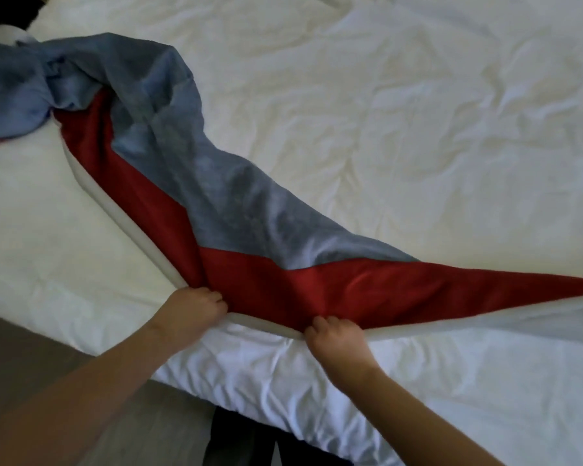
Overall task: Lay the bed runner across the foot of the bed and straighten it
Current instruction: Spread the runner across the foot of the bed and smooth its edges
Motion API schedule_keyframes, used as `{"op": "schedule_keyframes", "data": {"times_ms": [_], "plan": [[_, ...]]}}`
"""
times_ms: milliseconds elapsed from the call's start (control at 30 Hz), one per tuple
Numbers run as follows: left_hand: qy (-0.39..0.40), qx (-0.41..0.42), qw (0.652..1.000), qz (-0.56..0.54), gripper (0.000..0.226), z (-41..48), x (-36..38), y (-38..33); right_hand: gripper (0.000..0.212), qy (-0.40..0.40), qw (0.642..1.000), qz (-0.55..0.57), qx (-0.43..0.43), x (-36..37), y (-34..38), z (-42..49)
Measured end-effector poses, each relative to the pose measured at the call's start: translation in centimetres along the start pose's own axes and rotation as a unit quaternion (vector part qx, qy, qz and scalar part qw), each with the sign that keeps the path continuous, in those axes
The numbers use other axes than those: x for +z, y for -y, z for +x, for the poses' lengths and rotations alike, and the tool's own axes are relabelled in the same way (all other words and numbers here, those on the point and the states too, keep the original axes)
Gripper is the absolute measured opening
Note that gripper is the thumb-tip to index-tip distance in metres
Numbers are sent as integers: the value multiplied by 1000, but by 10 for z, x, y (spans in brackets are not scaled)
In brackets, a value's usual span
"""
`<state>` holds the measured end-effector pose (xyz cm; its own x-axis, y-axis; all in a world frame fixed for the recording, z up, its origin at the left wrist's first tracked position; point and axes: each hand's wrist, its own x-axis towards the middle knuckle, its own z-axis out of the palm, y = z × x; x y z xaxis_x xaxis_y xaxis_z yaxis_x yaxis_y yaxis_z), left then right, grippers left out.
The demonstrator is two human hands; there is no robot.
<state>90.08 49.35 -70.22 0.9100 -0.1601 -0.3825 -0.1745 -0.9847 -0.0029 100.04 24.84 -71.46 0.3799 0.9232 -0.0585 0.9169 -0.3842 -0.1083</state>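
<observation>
The bed runner [236, 210] is a long strip of grey-blue and red cloth with a white padded edge. It lies twisted and bunched across the white bed [401, 112], running from a heap at the upper left to the right edge of view. My left hand [191, 309] grips the runner's near edge where the red cloth folds. A short way to its right, my right hand [334, 338] grips the same white edge. Between my hands the edge is pulled toward me.
The white duvet is wrinkled all over. The bed's near edge runs diagonally from the left to the lower right, with grey-brown floor [31, 358] below it at the lower left. Something dark [239, 435] shows under the bed edge at the bottom.
</observation>
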Motion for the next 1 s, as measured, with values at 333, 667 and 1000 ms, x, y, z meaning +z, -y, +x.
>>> {"op": "schedule_keyframes", "data": {"times_ms": [333,667,1000], "plan": [[-68,68,995,-35,22,34,-18,-40,19,-8,999,4,49,-1,-37,-26],[-25,133,991,-15,35,71,-32,-110,32,58,987,-68,134,-23,-73,-84],[42,116,992,-31,43,19,-12,-137,38,133,974,40,178,-7,18,-135]]}}
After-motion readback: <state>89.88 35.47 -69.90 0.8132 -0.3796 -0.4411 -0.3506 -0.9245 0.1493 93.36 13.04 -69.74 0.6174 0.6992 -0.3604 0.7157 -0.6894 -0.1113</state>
